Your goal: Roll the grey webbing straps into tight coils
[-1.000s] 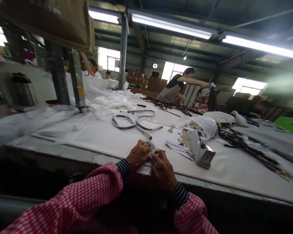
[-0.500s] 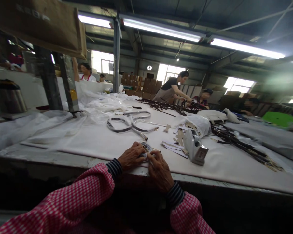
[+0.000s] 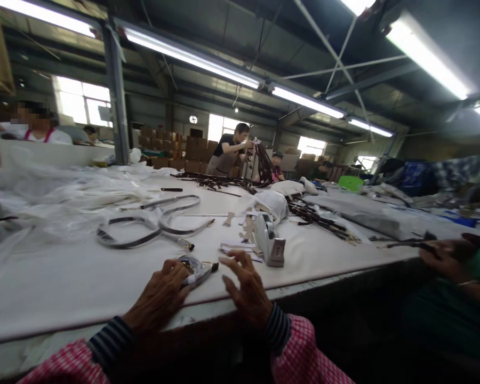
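Note:
My left hand (image 3: pixel 160 296) rests at the near edge of the white table (image 3: pixel 64 277), its fingers curled on a small plastic-wrapped piece with metal parts (image 3: pixel 196 268). Just right of it, my right hand (image 3: pixel 246 285) hovers with fingers spread and nothing in them. A looped grey strap with a metal clasp (image 3: pixel 152 226) lies beyond my hands. A white tape dispenser (image 3: pixel 269 242) stands right of the strap, with small cut pieces (image 3: pixel 240 234) beside it.
Crumpled clear plastic (image 3: pixel 64 197) covers the table's left side. Dark straps (image 3: pixel 320 218) lie at centre right. Another person's hand (image 3: pixel 444 258) holds a dark tool at the right edge. Several workers stand at the far end near stacked cartons (image 3: pixel 172 152).
The view has swung to the right. My right hand has let go of the wrapped piece and opened, while my left hand keeps hold of it.

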The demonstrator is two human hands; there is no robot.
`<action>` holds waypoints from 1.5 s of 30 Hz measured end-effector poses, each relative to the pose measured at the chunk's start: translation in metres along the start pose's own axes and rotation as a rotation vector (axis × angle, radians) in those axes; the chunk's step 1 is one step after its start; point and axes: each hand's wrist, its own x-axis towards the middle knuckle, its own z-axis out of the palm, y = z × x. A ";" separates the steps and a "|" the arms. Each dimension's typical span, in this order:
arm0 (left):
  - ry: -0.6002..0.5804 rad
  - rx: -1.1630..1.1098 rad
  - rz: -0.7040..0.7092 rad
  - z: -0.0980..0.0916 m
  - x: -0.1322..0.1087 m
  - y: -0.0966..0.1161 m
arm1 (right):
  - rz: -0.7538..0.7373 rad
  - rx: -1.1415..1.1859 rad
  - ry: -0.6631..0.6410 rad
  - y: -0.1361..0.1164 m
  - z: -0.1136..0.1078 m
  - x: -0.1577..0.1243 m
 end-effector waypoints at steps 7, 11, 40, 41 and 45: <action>0.018 -0.044 -0.088 -0.009 0.005 0.005 | 0.567 -0.027 0.179 0.096 -0.133 0.026; -0.026 0.014 -0.026 -0.010 0.003 0.012 | 0.783 0.098 0.033 0.121 -0.137 0.029; 0.121 -0.307 -0.259 -0.016 0.005 -0.001 | 0.789 0.564 0.484 0.117 -0.068 -0.009; 0.125 -0.359 -0.306 -0.023 0.004 0.001 | 0.771 0.555 0.477 0.119 -0.070 -0.010; 0.117 -0.692 -0.457 -0.058 -0.003 0.019 | 0.741 0.513 0.453 0.124 -0.071 -0.025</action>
